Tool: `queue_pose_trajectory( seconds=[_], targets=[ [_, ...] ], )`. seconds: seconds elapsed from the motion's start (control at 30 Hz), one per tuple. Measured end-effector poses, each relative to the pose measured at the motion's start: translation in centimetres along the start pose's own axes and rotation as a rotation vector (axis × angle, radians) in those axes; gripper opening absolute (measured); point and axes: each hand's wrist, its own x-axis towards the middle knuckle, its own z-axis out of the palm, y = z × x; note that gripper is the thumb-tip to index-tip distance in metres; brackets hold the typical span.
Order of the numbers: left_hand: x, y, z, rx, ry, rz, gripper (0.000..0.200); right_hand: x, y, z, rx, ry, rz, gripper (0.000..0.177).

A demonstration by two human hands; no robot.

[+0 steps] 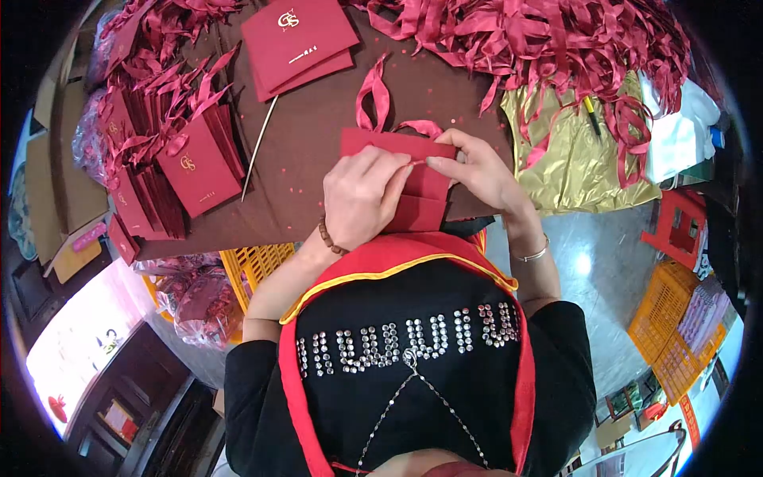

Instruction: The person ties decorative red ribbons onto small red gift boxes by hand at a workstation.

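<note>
Both hands are at a small red paper bag (424, 208) at the table's near edge. My left hand (367, 191) lies over its left part, with thumb and fingers pinched near the bag's upper middle. My right hand (479, 171) grips the bag's upper right corner between thumb and fingers. The fingertips of both hands nearly meet at a bit of red ribbon. A ribbon loop (375, 97) rises from the bag's top edge onto the brown tabletop (306, 151).
Red bags with ribbons (199, 163) stand stacked at left. Flat red bags (298, 40) and a thin stick (259, 149) lie behind. Loose ribbons (540, 40), gold wrapping (548, 171) and a yellow-black pen (592, 115) are at right. Yellow crates (675, 326) stand on the floor.
</note>
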Motion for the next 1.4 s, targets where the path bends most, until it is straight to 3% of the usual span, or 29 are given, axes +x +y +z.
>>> queue_pose_trajectory(
  seconds=[0.17, 0.73, 1.4],
  targets=[
    [0.5, -0.6, 0.7, 0.098, 0.087, 0.023, 0.008, -0.2, -0.6, 0.1, -0.144, 0.034, -0.008, 0.022],
    [0.5, -0.4, 1.3, 0.028, 0.01, 0.028, 0.011, -0.1, -0.1, -0.1, 0.123, -0.021, 0.033, 0.024],
    [0.8, -0.3, 2.4, 0.041, 0.081, 0.029, 0.01, -0.3, 0.6, -0.8, 0.181, -0.097, 0.041, 0.025]
  ],
)
